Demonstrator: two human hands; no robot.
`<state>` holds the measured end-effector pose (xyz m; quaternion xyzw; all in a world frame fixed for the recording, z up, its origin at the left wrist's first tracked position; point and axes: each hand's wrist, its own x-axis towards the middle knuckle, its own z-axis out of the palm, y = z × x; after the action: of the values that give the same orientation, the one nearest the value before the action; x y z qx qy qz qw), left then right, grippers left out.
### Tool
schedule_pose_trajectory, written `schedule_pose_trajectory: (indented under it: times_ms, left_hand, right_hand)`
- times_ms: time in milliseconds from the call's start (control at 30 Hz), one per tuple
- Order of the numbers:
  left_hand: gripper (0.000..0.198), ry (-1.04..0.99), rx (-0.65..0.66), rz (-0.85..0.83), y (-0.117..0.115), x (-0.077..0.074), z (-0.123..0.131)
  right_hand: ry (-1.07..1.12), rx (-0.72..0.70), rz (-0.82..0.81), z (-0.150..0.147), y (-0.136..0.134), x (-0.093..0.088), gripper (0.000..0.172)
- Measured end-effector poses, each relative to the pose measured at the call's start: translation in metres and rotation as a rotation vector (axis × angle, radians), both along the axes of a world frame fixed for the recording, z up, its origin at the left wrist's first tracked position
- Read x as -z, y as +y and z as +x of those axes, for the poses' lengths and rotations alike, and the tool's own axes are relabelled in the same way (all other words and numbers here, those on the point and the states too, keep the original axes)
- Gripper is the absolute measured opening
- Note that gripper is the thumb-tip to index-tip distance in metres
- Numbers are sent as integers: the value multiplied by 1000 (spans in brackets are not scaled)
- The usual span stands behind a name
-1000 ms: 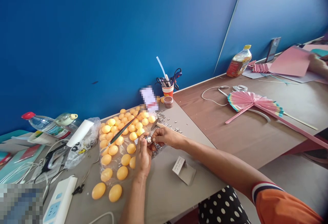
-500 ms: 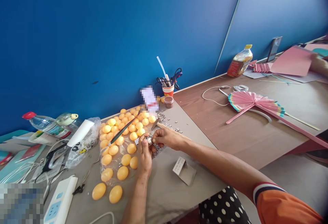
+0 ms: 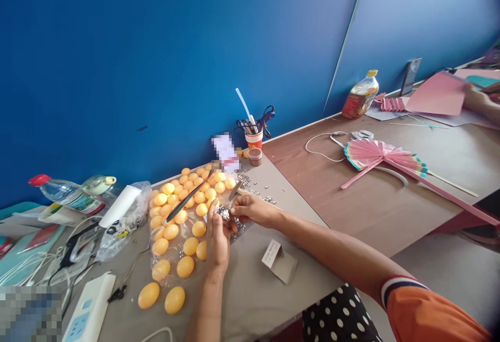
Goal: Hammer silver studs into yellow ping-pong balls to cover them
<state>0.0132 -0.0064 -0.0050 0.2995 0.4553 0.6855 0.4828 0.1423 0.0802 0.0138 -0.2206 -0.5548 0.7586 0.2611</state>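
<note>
In the head view, my left hand holds a ball studded with silver thumbtacks, its fingers and thumb curled round it. My right hand is closed in a pinch at the ball's right side; whatever lies between its fingertips is too small to make out. Loose silver thumbtacks are scattered behind and under the right hand. A small hammer lies partly hidden by that hand. Several yellow-orange balls lie to the left, many in clear plastic, with a dark strip across them.
An opened small box lies near the front. At the back stand a paper cup of tools and a round tub. Bottles and a power strip are leftward. Rightward lie a pink fan and another person's hand.
The whole view has shifted slightly. My left fingers have straightened somewhat, so more of the studded ball shows. My right hand remains pinched at its side. The other person's hand has moved slightly.
</note>
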Motion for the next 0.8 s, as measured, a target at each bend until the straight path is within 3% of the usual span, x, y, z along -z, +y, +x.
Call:
schedule_pose_trajectory:
  times_ms: [200, 333, 467, 600, 800]
  left_hand:
    - [44, -41, 20, -16, -2, -12, 3]
    - [38, -95, 23, 3, -3, -16, 6]
    - [33, -123, 37, 22, -2, -20, 7]
    - [32, -174, 67, 32, -2, -21, 7]
    - [34, -207, 29, 15, 0, -20, 7]
  right_hand:
    - [19, 63, -46, 2, 2, 1, 36]
    - [-11, 49, 105, 1, -4, -2, 25]
    - [-36, 160, 227, -3, -14, -3, 33]
    - [-52, 125, 292, -5, -21, -3, 28]
    - [-201, 296, 672, -5, -20, 1, 35]
